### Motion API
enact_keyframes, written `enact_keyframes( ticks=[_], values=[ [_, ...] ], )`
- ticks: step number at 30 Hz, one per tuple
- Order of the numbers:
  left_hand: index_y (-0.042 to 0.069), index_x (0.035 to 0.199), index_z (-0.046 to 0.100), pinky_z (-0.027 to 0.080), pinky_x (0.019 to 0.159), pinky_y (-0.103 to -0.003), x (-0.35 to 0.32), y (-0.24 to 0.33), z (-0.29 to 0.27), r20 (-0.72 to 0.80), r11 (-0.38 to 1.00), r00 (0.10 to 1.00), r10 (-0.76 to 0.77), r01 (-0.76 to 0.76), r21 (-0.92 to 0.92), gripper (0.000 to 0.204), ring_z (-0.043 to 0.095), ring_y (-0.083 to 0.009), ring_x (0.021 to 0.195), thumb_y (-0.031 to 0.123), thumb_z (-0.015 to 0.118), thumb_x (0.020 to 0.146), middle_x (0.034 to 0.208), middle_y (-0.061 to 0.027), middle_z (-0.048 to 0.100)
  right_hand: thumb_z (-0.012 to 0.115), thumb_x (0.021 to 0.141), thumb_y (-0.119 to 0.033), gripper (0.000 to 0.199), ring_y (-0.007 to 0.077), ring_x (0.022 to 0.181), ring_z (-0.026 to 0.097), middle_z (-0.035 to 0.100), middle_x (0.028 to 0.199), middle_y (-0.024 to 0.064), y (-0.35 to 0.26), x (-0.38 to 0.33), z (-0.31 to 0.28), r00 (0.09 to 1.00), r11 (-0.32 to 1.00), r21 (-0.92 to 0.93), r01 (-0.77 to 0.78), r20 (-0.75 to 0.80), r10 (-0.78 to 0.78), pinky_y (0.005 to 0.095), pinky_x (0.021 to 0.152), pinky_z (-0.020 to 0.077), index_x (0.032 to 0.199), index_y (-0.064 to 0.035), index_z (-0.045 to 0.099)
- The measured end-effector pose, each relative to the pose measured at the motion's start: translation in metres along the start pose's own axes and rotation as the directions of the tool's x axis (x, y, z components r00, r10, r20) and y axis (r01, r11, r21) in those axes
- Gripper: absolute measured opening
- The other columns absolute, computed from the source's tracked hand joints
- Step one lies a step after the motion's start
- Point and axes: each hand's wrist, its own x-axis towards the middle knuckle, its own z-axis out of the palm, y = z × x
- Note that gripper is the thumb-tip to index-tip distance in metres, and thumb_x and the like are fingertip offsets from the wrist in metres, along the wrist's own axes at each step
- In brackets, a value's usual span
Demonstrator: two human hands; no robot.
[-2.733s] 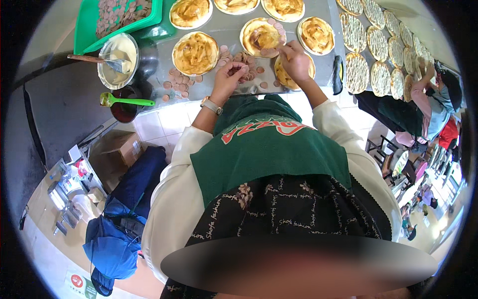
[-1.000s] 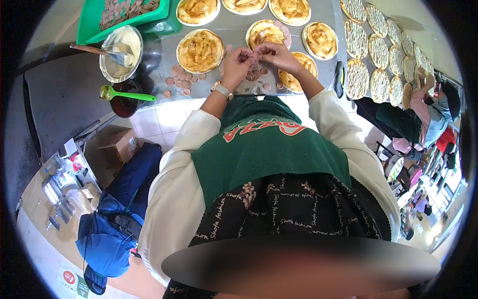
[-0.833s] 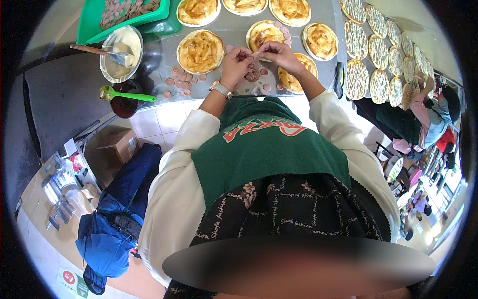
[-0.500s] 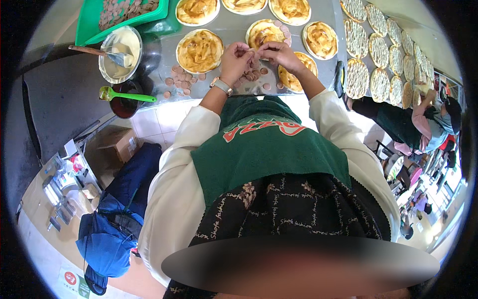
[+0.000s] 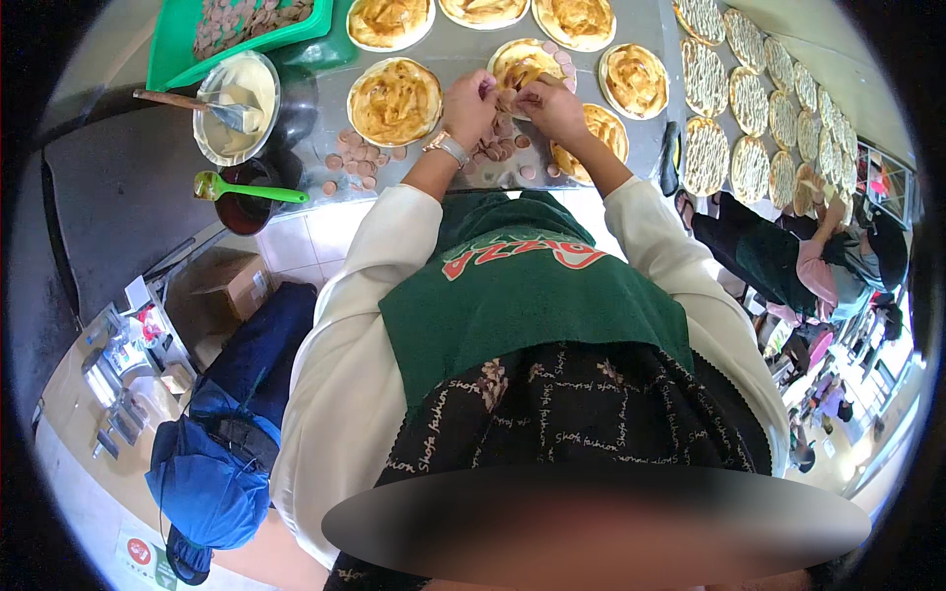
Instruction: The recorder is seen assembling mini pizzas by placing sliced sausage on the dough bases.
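Hands (image 5: pixel 471 106), narrowed, hold unclear, above slices (image 5: pixel 496 150) by the table's (image 5: pixel 419 171) near edge; one base (image 5: pixel 522 63) part-topped, nearby bases (image 5: pixel 395 102) show none.

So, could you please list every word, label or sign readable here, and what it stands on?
Green apron: red lettering, not copied here.
Black scarf: repeated white script, not copied here.
Cardboard box: label too small to read.
Lower-left sign: print too small to read.
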Motion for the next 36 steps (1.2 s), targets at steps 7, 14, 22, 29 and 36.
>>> enact_keyframes(
  ticks=[7, 14, 22, 29, 36],
  values=[
    [0.001, 0.094, 0.067, 0.054, 0.07, -0.029, 0.003, -0.003, -0.012, -0.062, 0.972, 0.996, -0.06, 0.044, -0.232, 0.014, 0.067, -0.0141, 0.073, 0.007, 0.072, 0.083, 0.082, -0.0079, 0.071, 0.069, 0.08, -0.018, 0.015, 0.029, 0.087, 0.064, 0.062, 0.091, 0.0063, -0.001, -0.001, 0.002, 0.948, 0.958, -0.097, 0.268, -0.148, -0.28, 0.0404, 0.075, 0.053, 0.094, -0.0158, 0.072],
    [0.002, 0.109, 0.062, 0.054, 0.074, -0.027, 0.007, 0.008, -0.017, 0.057, 0.93, 0.997, -0.053, 0.07, -0.361, 0.027, 0.066, -0.0116, 0.083, 0.002, 0.07, 0.083, 0.095, -0.0084, 0.069, 0.073, 0.081, -0.011, 0.014, 0.0205, 0.085, 0.068, 0.069, 0.093, 0.0087, -0.017, 0.026, 0.009, 0.99, 0.821, 0.556, 0.126, -0.125, -0.067, 0.032, 0.075, 0.0545, 0.094, -0.0073, 0.07],
    [0.003, 0.101, 0.065, 0.054, 0.072, -0.031, 0.002, 0.008, -0.048, -0.065, 0.988, 0.997, -0.041, 0.031, -0.149, 0.023, 0.067, -0.0187, 0.078, 0.002, 0.07, 0.079, 0.087, -0.0088, 0.067, 0.074, 0.077, -0.008, 0.011, 0.0224, 0.077, 0.066, 0.064, 0.089, 0.0082, 0.013, 0.046, 0.023, 0.99, 0.925, 0.357, 0.132, -0.088, -0.108, 0.0325, 0.07, 0.0534, 0.087, -0.0055, 0.069],
    [0.009, 0.089, 0.068, 0.052, 0.071, -0.039, -0.034, 0.01, -0.053, 0.087, 0.994, 0.995, 0.046, -0.054, 0.095, 0.01, 0.063, -0.0278, 0.082, 0.01, 0.067, 0.079, 0.089, -0.0097, 0.062, 0.072, 0.072, -0.015, 0.019, 0.0276, 0.085, 0.061, 0.058, 0.091, 0.0047, -0.016, 0.029, 0.006, 0.914, 0.906, 0.117, 0.406, -0.029, -0.406, 0.0403, 0.07, 0.0525, 0.089, -0.0105, 0.068],
    [0.004, 0.093, 0.068, 0.052, 0.083, -0.041, -0.052, 0.009, -0.05, 0.161, 0.897, 0.972, 0.172, -0.223, 0.382, 0.019, 0.061, -0.031, 0.1, 0.01, 0.065, 0.075, 0.113, -0.0104, 0.063, 0.073, 0.072, -0.014, 0.036, 0.0239, 0.1, 0.056, 0.057, 0.095, 0.0034, -0.027, 0.009, 0.012, 0.79, 0.772, -0.171, 0.613, 0.161, -0.592, 0.035, 0.078, 0.052, 0.106, -0.0152, 0.063]
  ],
)
